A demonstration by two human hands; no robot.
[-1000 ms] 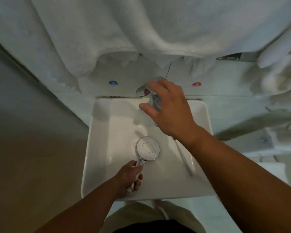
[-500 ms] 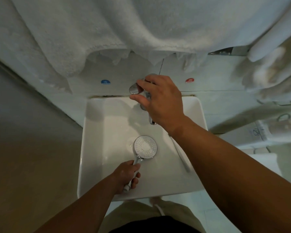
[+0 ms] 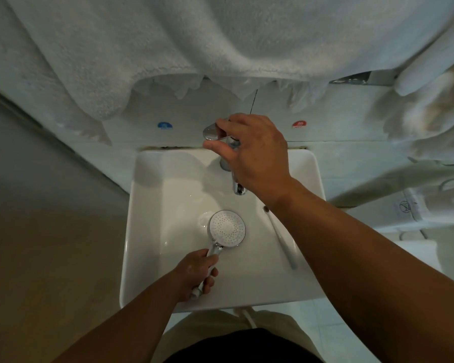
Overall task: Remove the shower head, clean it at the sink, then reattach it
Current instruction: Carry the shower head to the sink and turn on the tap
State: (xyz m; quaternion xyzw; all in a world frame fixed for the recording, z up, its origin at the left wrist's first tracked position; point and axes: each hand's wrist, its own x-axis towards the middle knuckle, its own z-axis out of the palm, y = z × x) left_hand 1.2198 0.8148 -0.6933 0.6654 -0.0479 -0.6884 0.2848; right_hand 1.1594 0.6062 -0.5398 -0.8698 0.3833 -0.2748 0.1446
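The round shower head (image 3: 226, 228), white-faced with small nozzle holes, faces up over the middle of the white rectangular sink (image 3: 152, 231). My left hand (image 3: 194, 276) grips its chrome handle near the sink's front edge. My right hand (image 3: 249, 150) reaches over the chrome tap at the back of the sink. Its thumb and fingers pinch the tap lever (image 3: 210, 132). The tap spout (image 3: 238, 189) shows below my palm; no running water is visible.
A white toothbrush-like tool (image 3: 281, 238) lies in the right part of the sink. White towels (image 3: 194, 43) hang just above the tap. Blue (image 3: 164, 125) and red (image 3: 299, 124) stickers mark the wall behind. A shelf with folded cloth (image 3: 435, 205) stands to the right.
My right hand has moved back from above the tap spout onto the lever and closed its thumb and fingers on it. My left hand keeps the shower head in the same spot.
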